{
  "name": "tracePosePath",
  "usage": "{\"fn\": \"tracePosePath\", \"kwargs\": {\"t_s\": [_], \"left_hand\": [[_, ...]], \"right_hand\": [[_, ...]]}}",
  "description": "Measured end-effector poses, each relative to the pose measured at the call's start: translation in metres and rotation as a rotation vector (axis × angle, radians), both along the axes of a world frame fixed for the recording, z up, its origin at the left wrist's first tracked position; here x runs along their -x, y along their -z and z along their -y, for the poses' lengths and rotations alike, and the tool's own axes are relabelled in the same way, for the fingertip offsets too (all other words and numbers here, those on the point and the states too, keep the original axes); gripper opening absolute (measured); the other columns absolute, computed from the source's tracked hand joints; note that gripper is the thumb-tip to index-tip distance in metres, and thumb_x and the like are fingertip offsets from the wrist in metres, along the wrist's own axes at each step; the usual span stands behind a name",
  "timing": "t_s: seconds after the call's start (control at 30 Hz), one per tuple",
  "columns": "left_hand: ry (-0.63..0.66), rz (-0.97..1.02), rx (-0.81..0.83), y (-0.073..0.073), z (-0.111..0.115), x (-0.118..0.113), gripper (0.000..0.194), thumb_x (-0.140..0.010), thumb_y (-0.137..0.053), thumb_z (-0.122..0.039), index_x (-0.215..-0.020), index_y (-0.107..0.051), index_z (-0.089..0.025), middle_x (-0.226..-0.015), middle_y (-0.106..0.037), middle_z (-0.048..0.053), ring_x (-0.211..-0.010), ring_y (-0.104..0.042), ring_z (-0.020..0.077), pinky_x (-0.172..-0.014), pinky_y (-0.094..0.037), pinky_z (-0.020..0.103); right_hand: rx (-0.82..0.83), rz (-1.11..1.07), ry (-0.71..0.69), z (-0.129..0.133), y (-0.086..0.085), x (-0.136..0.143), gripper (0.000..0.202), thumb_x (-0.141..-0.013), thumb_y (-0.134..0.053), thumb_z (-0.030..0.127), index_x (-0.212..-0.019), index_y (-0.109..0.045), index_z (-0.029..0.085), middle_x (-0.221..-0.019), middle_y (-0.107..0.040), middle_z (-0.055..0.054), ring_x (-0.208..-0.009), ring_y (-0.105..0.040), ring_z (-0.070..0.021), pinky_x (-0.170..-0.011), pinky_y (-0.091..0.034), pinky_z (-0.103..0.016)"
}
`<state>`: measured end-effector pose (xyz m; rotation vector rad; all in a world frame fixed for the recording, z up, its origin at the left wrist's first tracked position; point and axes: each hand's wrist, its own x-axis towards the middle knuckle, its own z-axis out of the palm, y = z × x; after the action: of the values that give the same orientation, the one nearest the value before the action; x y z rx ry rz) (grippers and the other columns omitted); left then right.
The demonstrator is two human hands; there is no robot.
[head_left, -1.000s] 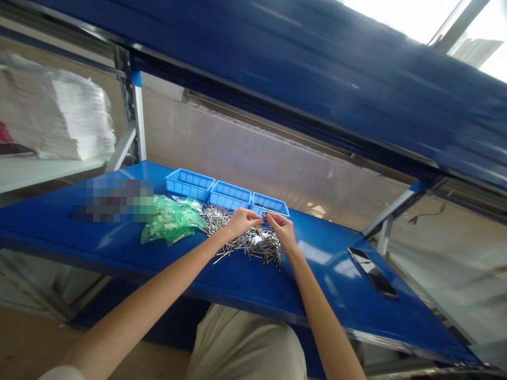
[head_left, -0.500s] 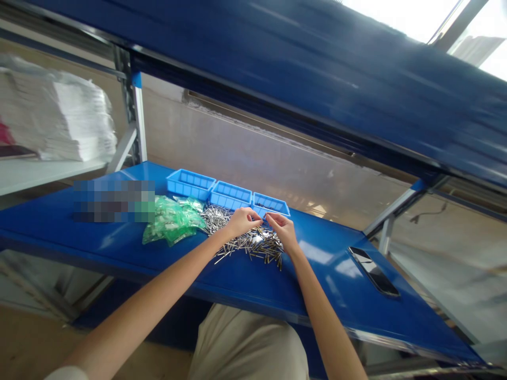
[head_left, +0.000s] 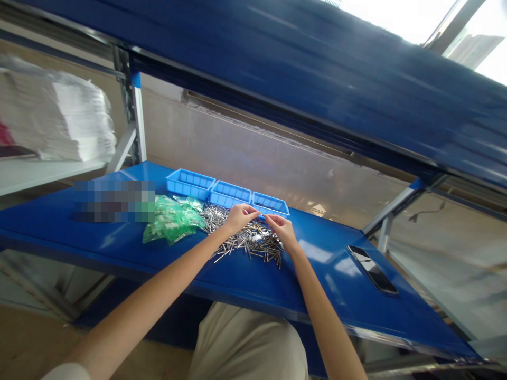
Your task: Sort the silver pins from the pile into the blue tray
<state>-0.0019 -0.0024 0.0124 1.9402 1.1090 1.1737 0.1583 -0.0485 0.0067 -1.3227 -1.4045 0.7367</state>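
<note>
Metal rods heaped on the table before three bins, my left hand and right hand over the rods, each pressing thumb to fingers (anything pinched is too small to tell)

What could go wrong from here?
1. The left hand and right hand are close over loose rods; a brush might scatter some.
2. The rods lie beside the green bags, so strays could get in among them.
3. The phone lies near the table's right edge; a knock might drop it.
</note>
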Motion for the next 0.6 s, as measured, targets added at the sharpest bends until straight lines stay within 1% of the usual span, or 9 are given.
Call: {"fn": "tracePosePath", "kwargs": {"t_s": [0.1,0.2,0.3,0.37,0.43,0.53,0.6], "left_hand": [[-0.033,-0.023,0.015,0.0,-0.001,0.001,0.028,-0.069,-0.06,-0.041,-0.074,-0.068,-0.014,-0.069,-0.065,0.004,-0.06,-0.053,0.0127,-0.058,-0.04,0.024],[0.016,-0.128,-0.042,0.004,-0.002,0.002,0.029,-0.069,-0.059,-0.043,-0.071,-0.069,-0.016,-0.069,-0.064,0.004,-0.061,-0.053,0.0139,-0.058,-0.039,0.026],[0.064,-0.273,-0.125,0.007,-0.003,0.004,0.024,-0.07,-0.059,-0.041,-0.074,-0.069,-0.02,-0.077,-0.065,0.003,-0.069,-0.055,0.0161,-0.067,-0.04,0.029],[0.029,-0.378,-0.189,0.007,-0.003,0.005,0.017,-0.071,-0.059,-0.034,-0.078,-0.068,-0.022,-0.083,-0.064,0.003,-0.08,-0.055,0.0192,-0.076,-0.038,0.034],[-0.026,-0.461,-0.242,0.008,-0.003,0.007,0.014,-0.073,-0.056,-0.028,-0.08,-0.067,-0.023,-0.087,-0.063,0.003,-0.089,-0.054,0.0216,-0.082,-0.035,0.038],[-0.049,-0.523,-0.261,0.009,-0.001,0.007,0.015,-0.074,-0.053,-0.025,-0.08,-0.067,-0.023,-0.087,-0.062,0.003,-0.091,-0.053,0.0217,-0.085,-0.034,0.039],[-0.035,-0.544,-0.261,0.01,0.001,0.006,0.016,-0.075,-0.052,-0.026,-0.081,-0.067,-0.023,-0.087,-0.062,0.003,-0.091,-0.053,0.0215,-0.084,-0.034,0.039]], "right_hand": [[0.051,-0.009,-0.051,0.001,0.0,0.001,0.039,-0.063,-0.062,0.05,-0.082,-0.069,0.016,-0.066,-0.063,-0.002,-0.056,-0.052,-0.0117,-0.048,-0.038,-0.022],[0.043,-0.084,-0.001,-0.001,0.001,0.001,0.039,-0.061,-0.064,0.048,-0.083,-0.069,0.016,-0.071,-0.065,-0.003,-0.061,-0.054,-0.0127,-0.05,-0.04,-0.022],[0.048,-0.186,0.068,-0.004,0.003,-0.002,0.039,-0.06,-0.065,0.046,-0.085,-0.068,0.017,-0.076,-0.066,-0.004,-0.063,-0.056,-0.0135,-0.051,-0.043,-0.022],[0.067,-0.234,0.104,-0.006,0.003,-0.005,0.038,-0.059,-0.066,0.045,-0.084,-0.068,0.017,-0.076,-0.066,-0.005,-0.061,-0.057,-0.0131,-0.051,-0.044,-0.023],[0.092,-0.248,0.128,-0.007,0.003,-0.009,0.037,-0.057,-0.067,0.042,-0.083,-0.068,0.016,-0.075,-0.066,-0.004,-0.059,-0.057,-0.0126,-0.052,-0.046,-0.024],[0.107,-0.247,0.154,-0.009,0.002,-0.011,0.035,-0.057,-0.068,0.039,-0.081,-0.067,0.014,-0.072,-0.066,-0.005,-0.058,-0.058,-0.0131,-0.052,-0.048,-0.025],[0.066,-0.265,0.157,-0.01,0.0,-0.009,0.038,-0.058,-0.067,0.04,-0.085,-0.066,0.014,-0.078,-0.067,-0.007,-0.064,-0.061,-0.0153,-0.053,-0.05,-0.025]]}}
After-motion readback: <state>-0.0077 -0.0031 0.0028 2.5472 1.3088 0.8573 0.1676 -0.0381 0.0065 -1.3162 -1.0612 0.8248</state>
